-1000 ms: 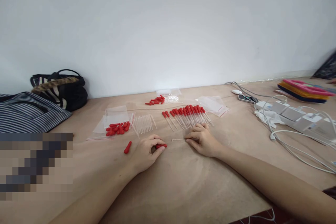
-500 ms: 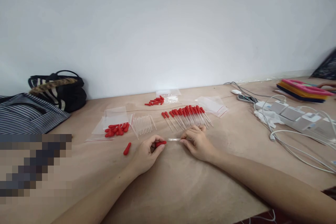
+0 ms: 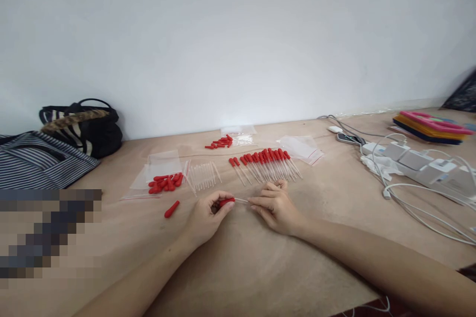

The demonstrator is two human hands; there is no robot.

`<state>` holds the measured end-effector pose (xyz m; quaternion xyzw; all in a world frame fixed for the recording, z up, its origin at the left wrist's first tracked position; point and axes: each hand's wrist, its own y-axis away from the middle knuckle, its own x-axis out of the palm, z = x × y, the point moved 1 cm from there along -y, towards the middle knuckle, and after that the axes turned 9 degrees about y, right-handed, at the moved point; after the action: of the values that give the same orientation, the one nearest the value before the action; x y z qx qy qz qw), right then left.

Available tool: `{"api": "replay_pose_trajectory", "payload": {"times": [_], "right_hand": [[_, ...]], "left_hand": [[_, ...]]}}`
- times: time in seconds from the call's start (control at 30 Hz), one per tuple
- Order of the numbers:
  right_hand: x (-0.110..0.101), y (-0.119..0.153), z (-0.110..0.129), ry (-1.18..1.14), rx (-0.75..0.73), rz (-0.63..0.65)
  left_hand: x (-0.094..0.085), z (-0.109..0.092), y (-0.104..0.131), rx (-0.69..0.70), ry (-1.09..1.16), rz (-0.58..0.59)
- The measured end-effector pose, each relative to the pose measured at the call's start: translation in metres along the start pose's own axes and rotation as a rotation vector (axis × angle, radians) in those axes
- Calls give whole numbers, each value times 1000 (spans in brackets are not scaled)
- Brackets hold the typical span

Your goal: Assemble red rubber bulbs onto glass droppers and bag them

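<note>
My left hand (image 3: pixel 207 215) pinches a red rubber dropper bulb (image 3: pixel 226 202), its narrow end facing right. Between the fingertips of my right hand (image 3: pixel 277 210) is a clear glass dropper tube (image 3: pixel 241 200). The tube's end meets the bulb's mouth; whether it sits inside cannot be made out. A single loose red bulb (image 3: pixel 171 209) lies left of my left hand. Beyond my hands are a row of bare glass tubes (image 3: pixel 203 176) and, to its right, a row of droppers with red bulbs fitted (image 3: pixel 266 158).
A pile of red bulbs (image 3: pixel 165 183) rests on clear plastic bags (image 3: pixel 163 160) at left. Smaller red bulbs (image 3: pixel 221 143) and thin tubes (image 3: pixel 243 139) lie farther back. Another plastic bag (image 3: pixel 299 147), a power strip with chargers (image 3: pixel 420 163) and cables are on the right; bags (image 3: pixel 92 129) stand at left.
My right hand has moved left, bringing the glass tube up to the bulb in my left hand. The loose red bulb has rolled a little to the left.
</note>
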<state>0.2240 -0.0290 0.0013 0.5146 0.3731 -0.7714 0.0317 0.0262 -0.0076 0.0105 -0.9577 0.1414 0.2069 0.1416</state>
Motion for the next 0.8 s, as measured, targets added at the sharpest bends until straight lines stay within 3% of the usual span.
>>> {"api": "replay_pose_trajectory", "payload": {"times": [0.2,0.37,0.63,0.8], "right_hand": [[3,3,3,5,-53,-52],[-2,1,-1,-18,-118,-72],[-6,-1,-7,78,-218,-38],[-6,1,-2,62,-183,-74]], "left_hand": [[3,3,1,-36,129,-40],[3,10,3,-19,182,1],[3,7,5,5,74,71],[4,6,6,17,22,49]]}}
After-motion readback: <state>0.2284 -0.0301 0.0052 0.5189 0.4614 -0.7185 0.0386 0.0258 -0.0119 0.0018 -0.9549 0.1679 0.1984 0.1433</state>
